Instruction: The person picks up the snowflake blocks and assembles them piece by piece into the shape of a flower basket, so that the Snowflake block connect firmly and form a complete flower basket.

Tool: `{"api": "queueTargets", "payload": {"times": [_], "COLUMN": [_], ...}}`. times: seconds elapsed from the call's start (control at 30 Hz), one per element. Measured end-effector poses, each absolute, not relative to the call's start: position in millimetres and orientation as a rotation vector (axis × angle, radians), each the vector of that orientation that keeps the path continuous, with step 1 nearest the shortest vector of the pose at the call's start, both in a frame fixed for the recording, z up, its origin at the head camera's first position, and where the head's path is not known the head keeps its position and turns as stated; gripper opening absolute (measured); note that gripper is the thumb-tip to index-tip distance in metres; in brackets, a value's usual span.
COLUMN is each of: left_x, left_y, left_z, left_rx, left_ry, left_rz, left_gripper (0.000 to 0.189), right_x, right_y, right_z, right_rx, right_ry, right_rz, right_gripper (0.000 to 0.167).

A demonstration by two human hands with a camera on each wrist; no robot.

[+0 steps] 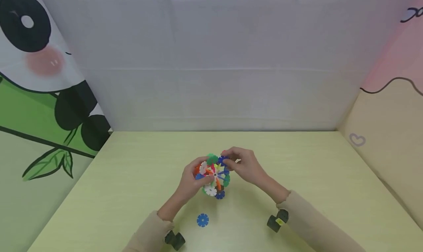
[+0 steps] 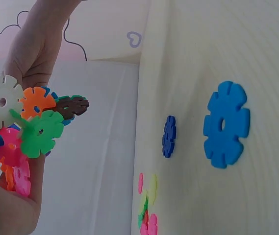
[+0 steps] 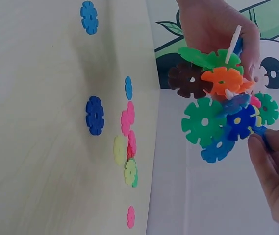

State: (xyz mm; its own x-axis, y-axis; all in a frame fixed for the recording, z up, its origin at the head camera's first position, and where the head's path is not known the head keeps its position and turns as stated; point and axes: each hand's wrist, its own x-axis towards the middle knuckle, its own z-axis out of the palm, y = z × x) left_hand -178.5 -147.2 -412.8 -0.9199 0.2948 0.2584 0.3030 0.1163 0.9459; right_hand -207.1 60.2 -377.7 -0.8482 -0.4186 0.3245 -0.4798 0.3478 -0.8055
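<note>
A cluster of notched discs (image 3: pixel 236 105) is held within the curled fingers of the left hand (image 1: pixel 192 178), while a blue disc (image 3: pixel 262 137) is pinched at its edge by the right hand (image 1: pixel 245 165), apparently being slotted on, so aligned pressure seems needed.

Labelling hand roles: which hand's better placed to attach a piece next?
Likely the right hand: it pinches a blue piece against the cluster, while the left hand is occupied gripping that cluster.
</note>
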Motion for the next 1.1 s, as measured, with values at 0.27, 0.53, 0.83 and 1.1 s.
{"api": "queueTargets", "payload": {"times": [0.27, 0.53, 0.83, 1.1], "left_x": [-185, -188, -190, -190], "left_y": [-143, -138, -133, -131], "left_z": [-416, -417, -420, -423], "left_rx": [-0.571, -0.474, -0.419, -0.444], "left_ry": [-2.344, -2.292, -2.286, -2.301], "left_rz": [-2.002, -2.01, -2.047, -2.061], "left_gripper": [0.044, 0.044, 0.043, 0.041], "right_x": [-218, -224, -225, -227], "right_y": [69, 68, 70, 73], "right_z": [-374, -376, -382, -378], "right_rx": [0.978, 1.008, 0.983, 1.09], "right_ry": [-2.582, -2.529, -2.528, -2.539], "right_rz": [1.481, 1.446, 1.457, 1.359], "right_gripper": [0.014, 0.011, 0.015, 0.012]}}
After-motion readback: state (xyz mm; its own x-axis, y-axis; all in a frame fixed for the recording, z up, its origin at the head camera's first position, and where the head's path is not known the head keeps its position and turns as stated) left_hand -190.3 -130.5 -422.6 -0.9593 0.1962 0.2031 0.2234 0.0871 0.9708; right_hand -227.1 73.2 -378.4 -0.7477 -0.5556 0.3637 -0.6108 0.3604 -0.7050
